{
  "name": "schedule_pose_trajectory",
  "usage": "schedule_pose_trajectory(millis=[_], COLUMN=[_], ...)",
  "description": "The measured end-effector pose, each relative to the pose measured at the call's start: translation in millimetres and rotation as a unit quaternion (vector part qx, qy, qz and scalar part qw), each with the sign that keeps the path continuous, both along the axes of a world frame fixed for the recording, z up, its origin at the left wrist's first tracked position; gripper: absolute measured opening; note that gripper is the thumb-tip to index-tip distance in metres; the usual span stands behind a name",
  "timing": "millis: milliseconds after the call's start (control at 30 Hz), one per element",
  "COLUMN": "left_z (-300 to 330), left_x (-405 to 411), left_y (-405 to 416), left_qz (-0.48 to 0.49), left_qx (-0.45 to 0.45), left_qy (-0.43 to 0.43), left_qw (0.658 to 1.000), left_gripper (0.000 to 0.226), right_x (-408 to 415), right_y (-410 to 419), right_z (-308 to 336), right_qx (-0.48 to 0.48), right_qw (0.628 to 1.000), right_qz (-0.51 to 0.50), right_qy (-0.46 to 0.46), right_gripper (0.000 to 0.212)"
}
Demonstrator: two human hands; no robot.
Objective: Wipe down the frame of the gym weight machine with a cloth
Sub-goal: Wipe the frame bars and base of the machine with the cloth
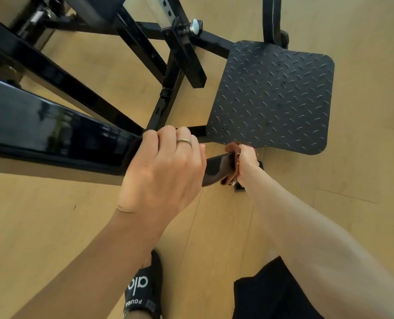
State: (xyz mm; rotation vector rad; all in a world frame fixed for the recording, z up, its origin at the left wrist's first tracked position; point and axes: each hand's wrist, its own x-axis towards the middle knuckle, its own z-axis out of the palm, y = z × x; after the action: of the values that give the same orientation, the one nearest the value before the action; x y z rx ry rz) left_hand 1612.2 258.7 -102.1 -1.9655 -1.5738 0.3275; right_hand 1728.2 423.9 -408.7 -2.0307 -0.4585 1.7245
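Observation:
The weight machine's glossy black frame (pixel 53 132) runs from the left toward the middle, with thinner black bars (pixel 168 97) crossing behind it. My left hand (pixel 163 171) grips the near end of the thick beam, fingers curled over its top edge, a ring on one finger. My right hand (pixel 245 162) holds a reddish-brown cloth (pixel 234 166) bunched against the low black end of the frame (pixel 216 169), just below the footplate. Most of the cloth is hidden under my hand.
A black diamond-pattern footplate (pixel 272 95) sits to the right above my hands. An adjustment knob (pixel 194 26) sticks out of an upright bar. The floor (pixel 53 215) is light wood. My foot in a black sock (pixel 143 288) and black shorts (pixel 269 293) show below.

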Motion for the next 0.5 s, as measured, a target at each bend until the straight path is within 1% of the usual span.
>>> schedule_pose_trajectory(millis=[67, 100, 200, 267, 300, 333, 367, 433, 500], left_z=[-1.7, -2.3, -3.6, -3.9, -3.4, -3.3, -3.2, -2.2, -2.0], left_x=[-0.5, -0.9, -0.2, 1.2, 1.9, 2.3, 2.4, 1.9, 0.7], left_y=[-0.3, -0.2, 0.0, 1.1, 1.1, 0.4, 0.1, 0.9, -0.2], left_qz=[-0.001, -0.004, -0.004, 0.001, 0.003, 0.003, 0.001, -0.007, -0.014], left_qx=[0.004, 0.009, 0.015, 0.015, 0.017, 0.02, 0.027, 0.038, 0.028], left_qy=[0.003, 0.006, 0.0, 0.004, 0.007, 0.009, 0.014, 0.028, 0.039], left_qw=[1.0, 1.0, 1.0, 1.0, 1.0, 1.0, 1.0, 0.999, 0.999], left_gripper=[0.048, 0.047, 0.044, 0.044, 0.044, 0.043, 0.043, 0.042, 0.041], right_x=[2.4, 3.1, 0.4, -6.7, -12.4, -17.8, -23.7, -29.7, -32.1], right_y=[9.2, 10.2, -7.6, -23.0, -36.1, -54.0, -73.3, -109.3, -132.3], right_z=[-29.1, -30.9, 26.0, 70.0, 96.6, 124.0, 149.8, 189.3, 216.6], right_qx=[-0.009, -0.016, -0.046, -0.046, -0.034, -0.01, 0.02, 0.105, 0.19], right_qw=[1.0, 0.999, 0.995, 0.993, 0.994, 0.994, 0.993, 0.987, 0.968], right_qz=[-0.013, -0.027, -0.074, -0.071, -0.052, -0.042, -0.035, 0.026, 0.118], right_qy=[0.006, 0.014, 0.039, 0.077, 0.089, 0.096, 0.107, 0.12, 0.118], right_gripper=[0.047, 0.047, 0.038, 0.032, 0.035, 0.037, 0.033, 0.013, 0.027])
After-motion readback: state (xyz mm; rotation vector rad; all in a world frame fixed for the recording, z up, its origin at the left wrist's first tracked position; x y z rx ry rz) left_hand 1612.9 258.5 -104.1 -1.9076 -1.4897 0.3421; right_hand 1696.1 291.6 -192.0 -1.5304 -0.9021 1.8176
